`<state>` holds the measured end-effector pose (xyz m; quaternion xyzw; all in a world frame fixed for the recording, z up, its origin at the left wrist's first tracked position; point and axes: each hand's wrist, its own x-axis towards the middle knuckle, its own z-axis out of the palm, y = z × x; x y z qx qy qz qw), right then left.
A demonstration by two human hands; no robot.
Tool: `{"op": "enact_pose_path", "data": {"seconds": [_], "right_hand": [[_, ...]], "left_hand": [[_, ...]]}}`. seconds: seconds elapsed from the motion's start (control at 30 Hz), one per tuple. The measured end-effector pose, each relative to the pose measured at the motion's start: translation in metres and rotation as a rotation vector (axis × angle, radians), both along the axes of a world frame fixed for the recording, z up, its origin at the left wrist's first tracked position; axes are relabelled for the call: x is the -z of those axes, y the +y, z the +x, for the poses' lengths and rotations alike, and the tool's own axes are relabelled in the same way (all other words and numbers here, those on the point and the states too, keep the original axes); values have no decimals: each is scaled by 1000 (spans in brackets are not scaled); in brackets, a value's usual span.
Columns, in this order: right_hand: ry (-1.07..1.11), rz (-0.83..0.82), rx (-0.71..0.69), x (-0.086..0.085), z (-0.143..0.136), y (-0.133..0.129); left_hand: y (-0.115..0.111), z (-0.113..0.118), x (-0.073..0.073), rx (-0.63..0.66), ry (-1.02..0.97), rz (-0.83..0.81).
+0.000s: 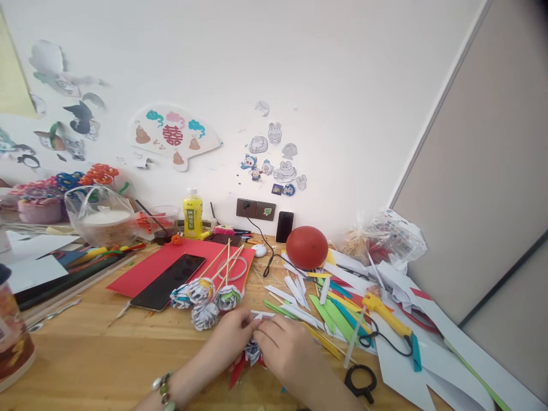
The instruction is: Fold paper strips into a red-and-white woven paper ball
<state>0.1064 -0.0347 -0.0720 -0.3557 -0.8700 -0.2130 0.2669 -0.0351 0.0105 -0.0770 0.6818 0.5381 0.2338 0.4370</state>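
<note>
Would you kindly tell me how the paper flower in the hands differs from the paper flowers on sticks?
The held flower sits between the left hand and right hand; the stick flowers lie untouched beyond them. The held flower is mostly hidden by the hands, while the stick flowers show their layered petals openly. Both look made of folded, mostly whitish paper.

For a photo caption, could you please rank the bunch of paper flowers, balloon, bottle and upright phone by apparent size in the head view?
Largest to smallest:
Bunch of paper flowers
Balloon
Bottle
Upright phone
</note>
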Motion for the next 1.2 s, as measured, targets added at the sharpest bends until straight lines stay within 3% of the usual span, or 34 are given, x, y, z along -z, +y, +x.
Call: {"op": "enact_pose_path", "data": {"seconds": [0.33,0.6,0.8,1.07,1.2], "right_hand": [[7,-69,-70,1,2,-3],[324,-445,-142,-8,8,-5],[397,-456,-138,-3,4,-4],[343,-491,-140,-10,8,-6],[407,-544,-165,-10,10,-5]], "left_hand": [[1,0,-1,-7,2,2],[-1,0,-2,-8,-12,-26],[3,-3,0,-32,-21,-25],[4,-4,3,-28,-80,-58],[2,-4,2,26,-148,-120]]}}
